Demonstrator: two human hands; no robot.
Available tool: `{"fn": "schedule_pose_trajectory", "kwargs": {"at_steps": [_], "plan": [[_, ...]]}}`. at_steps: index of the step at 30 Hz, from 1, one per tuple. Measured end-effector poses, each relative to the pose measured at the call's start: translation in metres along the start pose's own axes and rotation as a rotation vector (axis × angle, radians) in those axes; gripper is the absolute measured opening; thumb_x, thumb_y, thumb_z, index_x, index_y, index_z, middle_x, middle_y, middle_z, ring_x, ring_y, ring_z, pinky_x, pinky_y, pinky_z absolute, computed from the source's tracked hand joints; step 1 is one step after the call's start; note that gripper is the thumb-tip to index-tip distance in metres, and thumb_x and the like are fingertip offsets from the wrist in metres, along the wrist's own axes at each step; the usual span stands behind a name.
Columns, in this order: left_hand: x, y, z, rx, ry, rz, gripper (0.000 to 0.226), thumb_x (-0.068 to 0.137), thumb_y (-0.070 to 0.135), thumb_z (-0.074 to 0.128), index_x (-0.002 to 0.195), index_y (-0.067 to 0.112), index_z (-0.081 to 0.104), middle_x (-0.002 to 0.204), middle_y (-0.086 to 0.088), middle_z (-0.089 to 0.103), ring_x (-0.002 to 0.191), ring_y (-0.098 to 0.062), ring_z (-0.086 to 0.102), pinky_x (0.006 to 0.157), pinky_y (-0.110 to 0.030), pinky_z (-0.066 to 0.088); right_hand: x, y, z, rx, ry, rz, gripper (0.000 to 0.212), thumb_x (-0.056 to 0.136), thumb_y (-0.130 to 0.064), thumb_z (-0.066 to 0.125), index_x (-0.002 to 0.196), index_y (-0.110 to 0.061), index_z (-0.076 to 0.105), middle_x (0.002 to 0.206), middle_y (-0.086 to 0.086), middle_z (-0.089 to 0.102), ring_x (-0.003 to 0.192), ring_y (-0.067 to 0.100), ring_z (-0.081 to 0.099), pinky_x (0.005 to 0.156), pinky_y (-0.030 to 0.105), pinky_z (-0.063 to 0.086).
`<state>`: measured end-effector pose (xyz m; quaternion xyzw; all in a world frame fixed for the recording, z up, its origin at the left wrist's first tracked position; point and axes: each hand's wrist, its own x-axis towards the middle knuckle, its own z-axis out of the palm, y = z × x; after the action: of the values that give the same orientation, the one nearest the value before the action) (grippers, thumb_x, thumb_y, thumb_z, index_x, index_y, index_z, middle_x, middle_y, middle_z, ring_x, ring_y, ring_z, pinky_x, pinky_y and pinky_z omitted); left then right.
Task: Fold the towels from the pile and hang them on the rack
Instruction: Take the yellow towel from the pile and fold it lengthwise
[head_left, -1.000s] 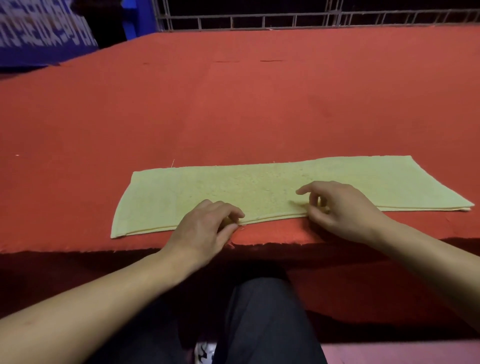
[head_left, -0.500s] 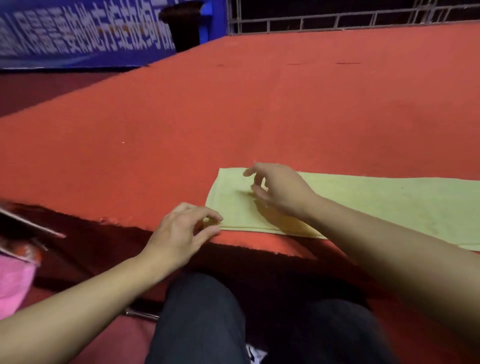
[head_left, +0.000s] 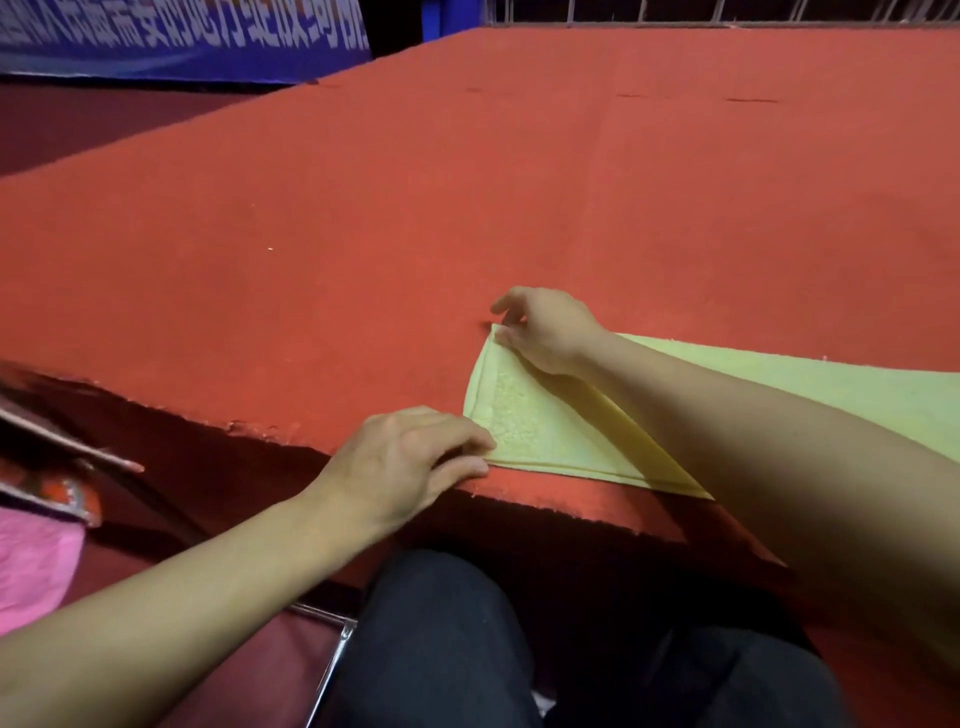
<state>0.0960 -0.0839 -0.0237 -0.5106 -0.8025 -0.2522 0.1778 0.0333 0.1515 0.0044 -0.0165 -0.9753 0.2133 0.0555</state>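
Two hands on yellow towel (head_left: 535, 426) at red surface (head_left: 519, 208) edge: left hand (head_left: 405, 462) pinches near corner, right hand (head_left: 545, 332) pinches far corner.

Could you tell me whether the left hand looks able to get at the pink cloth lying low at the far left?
Probably yes: the left hand pinches the yellow towel's near corner, and nothing visibly blocks the way to the pink cloth.
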Motion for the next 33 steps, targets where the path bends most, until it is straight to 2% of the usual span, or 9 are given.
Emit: {"fn": "schedule_pose_trajectory", "kwargs": {"at_steps": [3,5,8,10,13,19,26,29,33], "plan": [[0.007,-0.005,-0.002,0.124,-0.073,0.119,0.022,0.092,0.041,0.051,0.111,0.03,0.055,0.084,0.008,0.072,0.072,-0.015,0.07,0.052,-0.029,0.056,0.005,-0.002,0.0,0.026,-0.022,0.005,0.031,0.09,-0.03,0.064,0.121,-0.031,0.061,0.095,-0.015,0.061,0.11,0.018,0.06,0.101,0.044,0.044],[0.008,-0.008,0.0,0.203,-0.086,0.199,0.024,0.094,0.035,0.052,0.117,0.028,0.05,0.087,0.006,0.072,0.072,-0.018,0.069,0.049,-0.03,0.055,0.007,-0.004,-0.001,0.026,-0.015,0.004,0.031,0.091,-0.029,0.062,0.121,-0.031,0.061,0.096,-0.013,0.063,0.109,0.018,0.06,0.1,0.043,0.044],[0.005,-0.012,-0.004,0.187,-0.014,0.242,0.023,0.097,0.026,0.056,0.12,0.021,0.052,0.097,0.003,0.071,0.079,-0.019,0.069,0.055,-0.034,0.057,0.011,-0.01,-0.006,0.055,0.066,-0.027,0.03,0.091,-0.028,0.059,0.121,-0.031,0.061,0.101,-0.011,0.066,0.107,0.018,0.06,0.099,0.042,0.044],[0.006,-0.016,-0.014,0.175,0.075,0.248,0.02,0.098,0.022,0.057,0.118,0.019,0.055,0.098,0.001,0.072,0.081,-0.019,0.07,0.06,-0.036,0.058,0.016,-0.015,-0.012,0.14,0.144,-0.06,0.03,0.091,-0.024,0.06,0.121,-0.028,0.062,0.096,-0.01,0.064,0.097,0.014,0.06,0.091,0.031,0.045],[0.009,-0.024,-0.028,0.204,0.112,0.227,0.016,0.1,0.023,0.055,0.115,0.02,0.056,0.092,0.0,0.071,0.078,-0.021,0.069,0.059,-0.038,0.057,0.025,-0.024,-0.017,0.204,0.208,-0.073,0.029,0.091,-0.023,0.062,0.12,-0.027,0.063,0.094,-0.01,0.062,0.089,0.01,0.057,0.081,0.024,0.042],[-0.012,-0.04,-0.015,0.231,-0.059,0.106,0.017,0.099,0.032,0.047,0.112,0.024,0.053,0.09,0.002,0.07,0.077,-0.02,0.069,0.055,-0.036,0.057,0.022,-0.015,0.023,0.018,0.075,-0.038,0.027,0.094,-0.029,0.057,0.121,-0.031,0.062,0.115,-0.006,0.067,0.112,0.021,0.059,0.097,0.04,0.045],[0.017,-0.017,-0.027,0.193,-0.031,-0.09,0.032,0.093,0.045,0.043,0.101,0.025,0.067,0.075,0.017,0.055,0.076,-0.015,0.057,0.064,-0.03,0.051,0.005,-0.013,-0.011,0.023,0.183,-0.045,0.036,0.097,-0.039,0.053,0.132,-0.03,0.054,0.12,-0.008,0.064,0.118,0.022,0.052,0.1,0.045,0.041],[0.045,0.004,-0.009,0.157,-0.026,-0.126,0.033,0.093,0.041,0.04,0.102,0.025,0.067,0.093,0.013,0.066,0.087,-0.017,0.053,0.072,-0.033,0.05,-0.028,-0.002,-0.031,-0.043,0.184,-0.021,0.037,0.097,-0.037,0.051,0.133,-0.028,0.053,0.125,-0.004,0.061,0.12,0.025,0.051,0.101,0.046,0.041],[0.09,0.045,0.027,-0.013,-0.122,-0.227,0.027,0.097,0.028,0.049,0.122,0.026,0.06,0.126,0.01,0.06,0.122,-0.018,0.048,0.102,-0.039,0.042,-0.095,0.034,-0.063,-0.17,0.182,0.061,0.042,0.099,-0.039,0.045,0.138,-0.026,0.049,0.136,0.0,0.055,0.126,0.027,0.046,0.102,0.046,0.038]]}}
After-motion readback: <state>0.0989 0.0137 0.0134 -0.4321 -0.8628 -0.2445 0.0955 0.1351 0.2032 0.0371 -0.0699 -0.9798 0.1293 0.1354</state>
